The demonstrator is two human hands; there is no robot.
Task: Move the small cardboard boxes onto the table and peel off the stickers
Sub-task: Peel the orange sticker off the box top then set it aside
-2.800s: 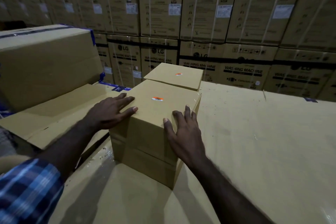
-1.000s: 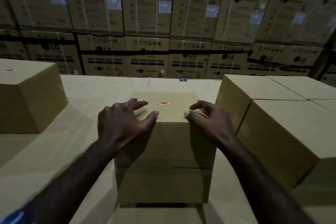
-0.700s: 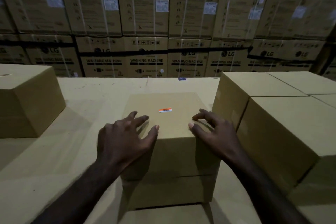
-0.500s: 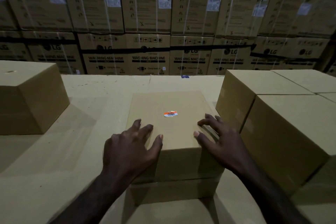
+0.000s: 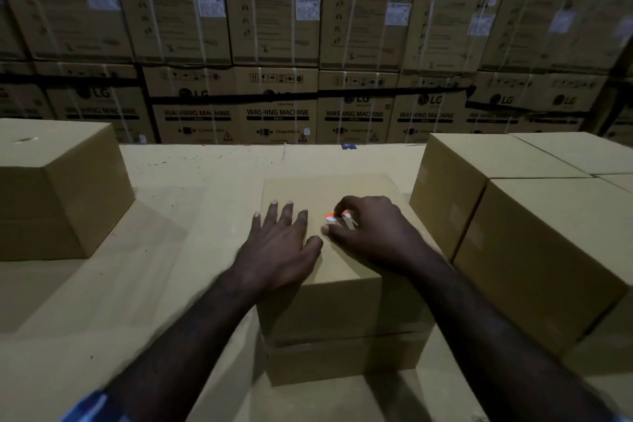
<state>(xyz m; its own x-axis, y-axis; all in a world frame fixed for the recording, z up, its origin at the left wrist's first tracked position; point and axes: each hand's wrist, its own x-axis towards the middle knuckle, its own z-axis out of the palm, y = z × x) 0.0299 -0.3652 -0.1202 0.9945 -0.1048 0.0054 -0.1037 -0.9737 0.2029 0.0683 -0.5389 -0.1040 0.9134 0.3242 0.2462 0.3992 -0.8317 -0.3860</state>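
A small cardboard box point(image 5: 342, 305) stands on the cardboard-covered table point(image 5: 154, 284) in front of me. On its top lies a small orange and white sticker point(image 5: 333, 216). My left hand point(image 5: 281, 247) rests flat on the box top, fingers spread, just left of the sticker. My right hand point(image 5: 373, 233) is curled over the sticker, with its fingertips pinching at the sticker's right end. The sticker's right part is hidden under those fingers.
Another small box point(image 5: 58, 192) stands at the left on the table. Several more boxes point(image 5: 534, 233) sit close together at the right, next to the middle box. Behind the table rises a wall of stacked washing machine cartons point(image 5: 281, 44).
Both hands slid from the box's near edge onto its top. The left hand flattened beside the sticker, and the right hand's fingers closed on the sticker.
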